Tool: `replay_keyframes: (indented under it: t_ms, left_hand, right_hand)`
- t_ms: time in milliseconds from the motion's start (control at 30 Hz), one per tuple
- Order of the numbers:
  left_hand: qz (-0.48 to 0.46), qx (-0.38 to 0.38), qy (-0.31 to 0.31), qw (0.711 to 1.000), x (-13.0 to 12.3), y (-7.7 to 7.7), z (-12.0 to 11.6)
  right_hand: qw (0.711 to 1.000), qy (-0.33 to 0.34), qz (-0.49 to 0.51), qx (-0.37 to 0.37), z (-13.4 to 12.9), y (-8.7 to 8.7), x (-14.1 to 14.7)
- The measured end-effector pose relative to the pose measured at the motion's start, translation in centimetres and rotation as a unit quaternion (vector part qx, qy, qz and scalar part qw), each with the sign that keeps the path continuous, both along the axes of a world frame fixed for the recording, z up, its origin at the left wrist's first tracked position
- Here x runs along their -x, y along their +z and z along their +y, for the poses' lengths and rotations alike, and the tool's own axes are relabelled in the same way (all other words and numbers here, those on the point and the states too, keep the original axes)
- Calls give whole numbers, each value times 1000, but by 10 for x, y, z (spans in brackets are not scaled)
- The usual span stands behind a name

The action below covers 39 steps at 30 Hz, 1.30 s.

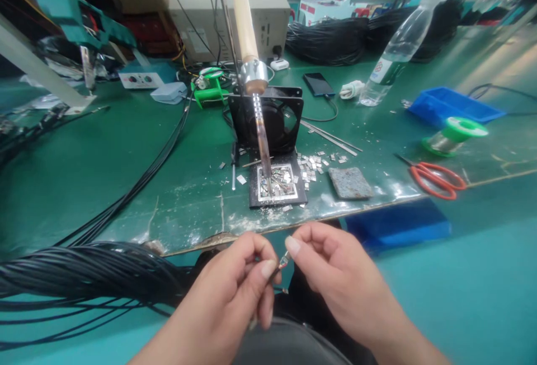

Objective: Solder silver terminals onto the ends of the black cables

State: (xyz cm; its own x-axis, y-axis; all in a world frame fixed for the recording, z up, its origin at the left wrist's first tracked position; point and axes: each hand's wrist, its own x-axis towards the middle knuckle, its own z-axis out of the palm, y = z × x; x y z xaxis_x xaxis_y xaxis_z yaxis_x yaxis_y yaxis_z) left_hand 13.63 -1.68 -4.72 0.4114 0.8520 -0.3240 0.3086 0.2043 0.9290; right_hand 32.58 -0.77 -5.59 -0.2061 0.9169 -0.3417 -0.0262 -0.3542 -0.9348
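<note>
My left hand (245, 275) pinches the end of a black cable just in front of the bench edge. A small metal connector (285, 258) sits at the cable's tip, with a bit of reddish wire showing behind it. My right hand (331, 258) grips the connector's far end between thumb and forefinger. Beyond the hands, a soldering iron (247, 34) with a wooden handle points down over a framed tray (259, 196) of small metal parts. A thick bundle of black cables (104, 272) hangs at the left, beside my left forearm.
A black fan (296, 118) stands behind the tray. Loose metal pieces (310, 166) and a grey block (350, 183) lie to its right. Further right are orange-handled scissors (440, 180), a solder spool (455, 135), a blue bin (453, 107) and a plastic bottle (394, 51).
</note>
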Motion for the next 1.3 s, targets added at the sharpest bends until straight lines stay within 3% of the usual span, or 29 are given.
replay_keyframes:
  t_ms: [133,233,333,400,533,633,900,1300]
  left_hand:
    - [-68,108,31,991,-2,4,3]
    - [-64,111,60,990,-5,7,4]
    - [-11,105,81,991,-9,14,3]
    - [0,103,95,990,-12,18,2]
    - [-21,115,106,988,-13,20,1]
    - [-44,124,107,985,-12,20,1]
    - [-77,152,105,980,-11,18,1]
    - [-57,141,116,981,-11,18,2]
  right_hand:
    - [1000,-11,5,8,-1,-5,0]
    - [1000,-18,-7,-7,0,-5,-1]
    - [993,-27,-81,-86,-1,-3,-6]
    - [971,-31,-153,-180,-3,-1,-12]
    - [890,27,-230,-392,-5,2,-25]
    - [850,62,-253,-457,-3,4,-28]
    - [840,93,-244,-475,0,6,-22]
    - [824,71,-284,-485,-2,-2,-19]
